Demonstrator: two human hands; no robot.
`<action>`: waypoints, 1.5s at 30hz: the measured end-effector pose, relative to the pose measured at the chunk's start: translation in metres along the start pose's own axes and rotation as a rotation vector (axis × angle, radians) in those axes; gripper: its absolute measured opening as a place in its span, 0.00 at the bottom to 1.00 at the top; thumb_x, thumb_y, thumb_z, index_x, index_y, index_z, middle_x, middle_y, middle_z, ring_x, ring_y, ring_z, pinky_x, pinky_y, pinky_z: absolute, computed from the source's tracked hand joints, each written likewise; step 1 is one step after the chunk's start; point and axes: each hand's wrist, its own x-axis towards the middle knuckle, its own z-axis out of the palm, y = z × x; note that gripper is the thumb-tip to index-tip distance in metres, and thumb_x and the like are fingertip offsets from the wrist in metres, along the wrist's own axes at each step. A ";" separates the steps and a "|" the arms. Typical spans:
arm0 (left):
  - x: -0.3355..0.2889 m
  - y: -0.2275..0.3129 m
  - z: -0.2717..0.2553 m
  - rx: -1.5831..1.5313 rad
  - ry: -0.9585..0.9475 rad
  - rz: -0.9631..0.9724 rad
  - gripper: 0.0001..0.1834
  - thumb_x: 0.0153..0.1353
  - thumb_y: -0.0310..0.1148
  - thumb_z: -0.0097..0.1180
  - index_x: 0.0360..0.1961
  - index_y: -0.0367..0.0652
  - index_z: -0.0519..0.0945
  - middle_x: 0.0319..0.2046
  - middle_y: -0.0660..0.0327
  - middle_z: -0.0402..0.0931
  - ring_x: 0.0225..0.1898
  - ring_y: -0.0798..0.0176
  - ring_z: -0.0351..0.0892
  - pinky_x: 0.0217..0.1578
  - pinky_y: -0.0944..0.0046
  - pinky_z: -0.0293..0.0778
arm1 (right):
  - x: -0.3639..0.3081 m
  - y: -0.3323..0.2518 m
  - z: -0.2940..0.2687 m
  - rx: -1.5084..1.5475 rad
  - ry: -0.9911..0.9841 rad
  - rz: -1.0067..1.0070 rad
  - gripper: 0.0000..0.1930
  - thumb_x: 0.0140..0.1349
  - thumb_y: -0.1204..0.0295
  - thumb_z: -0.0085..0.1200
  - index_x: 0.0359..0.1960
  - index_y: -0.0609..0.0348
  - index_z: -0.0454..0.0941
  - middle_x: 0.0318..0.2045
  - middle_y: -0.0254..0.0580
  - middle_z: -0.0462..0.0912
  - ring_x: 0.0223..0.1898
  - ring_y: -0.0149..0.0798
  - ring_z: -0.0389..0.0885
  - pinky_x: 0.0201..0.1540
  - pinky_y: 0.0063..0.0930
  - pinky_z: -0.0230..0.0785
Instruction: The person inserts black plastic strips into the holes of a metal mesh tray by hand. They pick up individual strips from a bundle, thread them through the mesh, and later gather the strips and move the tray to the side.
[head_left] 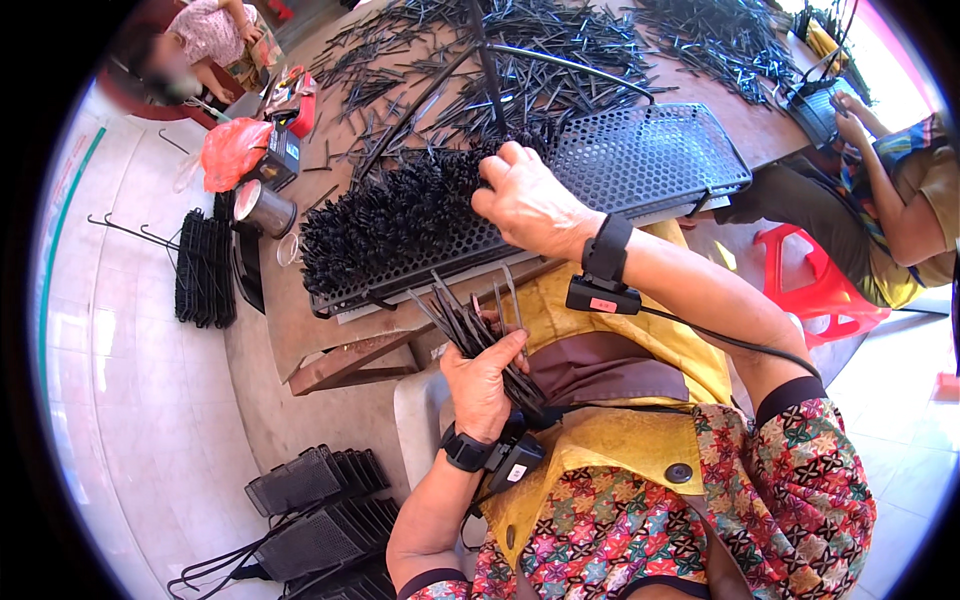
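Observation:
My left hand (481, 386) is closed round a loose bundle of thin black strips (462, 326), which fan out above the thumb in front of the table edge. A black perforated tray (650, 150) with a wire handle lies across the table. Its left part is densely packed with upright black strips (390, 222); bare mesh shows on the right. Over the end of the packed part, my right hand (532, 203) bends its fingers down against the tray. Its fingertips are closed, and whatever is between them is hidden.
Loose black strips (540, 65) cover the far table. A tin (265, 208), an orange plastic bag (233, 152) and a dark box stand left. Stacked mesh trays (315, 540) sit lower left. A co-worker (905, 200) handles a tray at right, near a red stool (815, 290); another person sits upper left.

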 end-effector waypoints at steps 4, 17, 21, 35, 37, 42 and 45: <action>-0.002 0.001 0.001 -0.004 0.002 0.022 0.17 0.47 0.16 0.60 0.39 0.35 0.70 0.25 0.55 0.76 0.18 0.66 0.73 0.19 0.67 0.70 | 0.002 0.004 0.000 0.193 0.254 0.061 0.10 0.48 0.67 0.59 0.26 0.59 0.75 0.25 0.41 0.72 0.29 0.45 0.69 0.33 0.36 0.64; 0.002 -0.004 -0.003 -0.056 -0.060 0.010 0.16 0.49 0.17 0.58 0.39 0.36 0.70 0.24 0.57 0.75 0.19 0.65 0.73 0.19 0.67 0.71 | -0.012 -0.007 -0.012 0.664 0.497 0.443 0.09 0.50 0.77 0.60 0.34 0.63 0.76 0.22 0.40 0.80 0.22 0.29 0.79 0.25 0.20 0.70; 0.000 -0.003 -0.002 -0.022 -0.054 0.001 0.16 0.49 0.17 0.59 0.39 0.36 0.70 0.24 0.57 0.75 0.19 0.65 0.73 0.19 0.66 0.71 | -0.003 -0.007 0.007 0.481 0.578 0.255 0.10 0.48 0.78 0.60 0.33 0.63 0.75 0.23 0.45 0.78 0.24 0.41 0.78 0.26 0.27 0.71; -0.001 -0.001 -0.003 -0.070 -0.175 -0.022 0.15 0.48 0.17 0.59 0.38 0.34 0.71 0.25 0.56 0.75 0.19 0.65 0.73 0.20 0.67 0.71 | -0.010 -0.022 -0.016 0.795 -0.188 0.395 0.13 0.56 0.68 0.56 0.36 0.68 0.77 0.25 0.50 0.81 0.26 0.41 0.80 0.31 0.27 0.71; -0.002 -0.001 -0.002 -0.074 -0.226 -0.041 0.14 0.48 0.17 0.59 0.37 0.33 0.72 0.25 0.56 0.75 0.19 0.65 0.73 0.20 0.67 0.71 | -0.021 -0.022 -0.027 1.088 -0.362 0.374 0.12 0.54 0.71 0.57 0.35 0.69 0.78 0.24 0.45 0.81 0.25 0.30 0.79 0.31 0.23 0.71; -0.002 -0.002 -0.001 0.011 -0.305 -0.087 0.13 0.50 0.19 0.59 0.37 0.33 0.72 0.25 0.57 0.75 0.21 0.65 0.74 0.21 0.68 0.72 | -0.041 -0.026 -0.029 1.249 -0.510 0.478 0.06 0.54 0.76 0.56 0.29 0.70 0.78 0.23 0.40 0.81 0.24 0.25 0.77 0.28 0.19 0.69; -0.001 -0.003 0.000 0.091 -0.300 -0.057 0.12 0.51 0.20 0.58 0.38 0.33 0.72 0.24 0.57 0.75 0.21 0.64 0.75 0.21 0.68 0.72 | -0.048 -0.021 -0.030 1.255 -0.399 0.590 0.05 0.54 0.78 0.55 0.29 0.68 0.78 0.23 0.38 0.81 0.24 0.25 0.77 0.28 0.18 0.69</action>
